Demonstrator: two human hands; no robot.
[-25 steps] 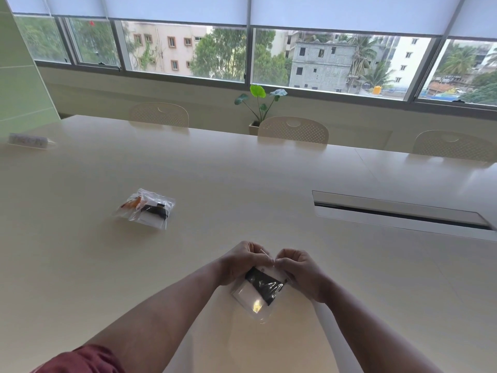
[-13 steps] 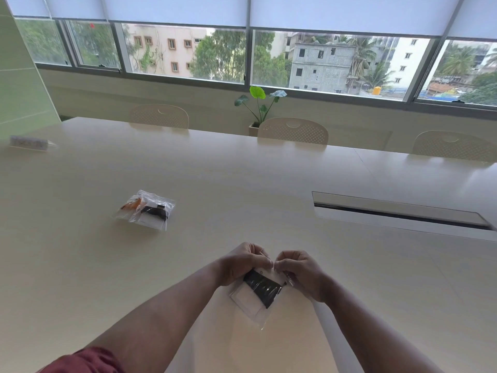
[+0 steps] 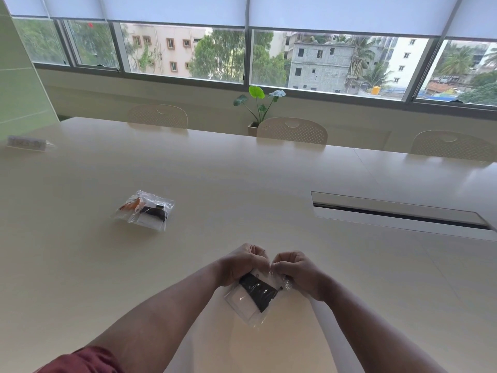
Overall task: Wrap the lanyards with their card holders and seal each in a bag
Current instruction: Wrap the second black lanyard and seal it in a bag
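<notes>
While two filled bags (image 3: 144, 211) lie on the table (image 3: 242, 184), the left hand (image 3: 240, 263) and right hand (image 3: 300, 270) pinch a clear bag's (image 3: 251, 302) top edge, black lanyard (image 3: 258, 290) inside.

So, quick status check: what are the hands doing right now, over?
Left hand and right hand both pinching top edge of clear bag. Black lanyard and card holder inside. Filled bags lie apart, far left; nothing in the way.
</notes>
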